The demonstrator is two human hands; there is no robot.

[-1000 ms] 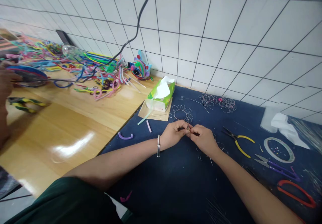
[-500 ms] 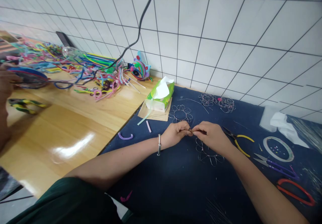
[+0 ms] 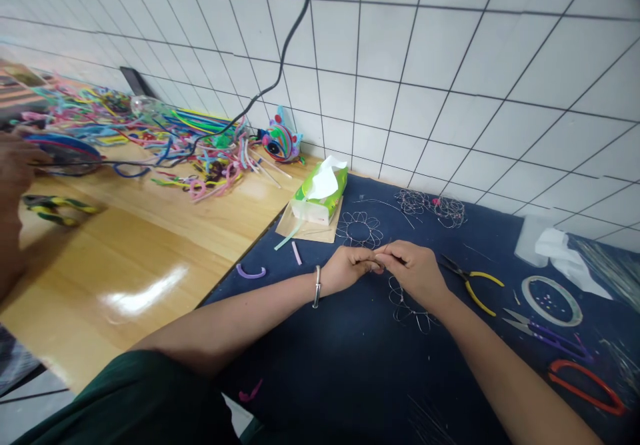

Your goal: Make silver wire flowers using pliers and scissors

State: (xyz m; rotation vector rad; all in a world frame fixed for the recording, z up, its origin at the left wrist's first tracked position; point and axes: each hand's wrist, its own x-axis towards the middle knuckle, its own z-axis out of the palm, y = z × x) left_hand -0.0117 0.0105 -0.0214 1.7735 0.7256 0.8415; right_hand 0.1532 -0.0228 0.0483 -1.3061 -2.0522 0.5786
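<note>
My left hand [image 3: 353, 263], with a silver bangle at the wrist, is closed with thumb and fingers pinched together. My right hand [image 3: 413, 266] meets it fingertip to fingertip, also pinching. Between them is what looks like thin wire, mostly hidden by the fingers. Under and below my right hand shows a looped wire ring [image 3: 411, 310] with petal shapes, partly covered; I cannot tell whether it is joined to the pinched wire. A second petal-shaped wire ring [image 3: 360, 229] lies flat just beyond my left hand.
Yellow-handled pliers [image 3: 480, 286], purple snips [image 3: 547, 337], a red-handled tool [image 3: 586, 386] and a roll of tape [image 3: 553, 300] lie right. Tangled wire [image 3: 433, 206] and a tissue pack [image 3: 320, 195] are behind. Left, another person's hand [image 3: 17, 165] is near colourful pipe cleaners [image 3: 200, 155].
My right hand's fingers have shifted slightly left and curled more over my left fingertips. The whole view has tilted a little; the tools and wire rings lie as before.
</note>
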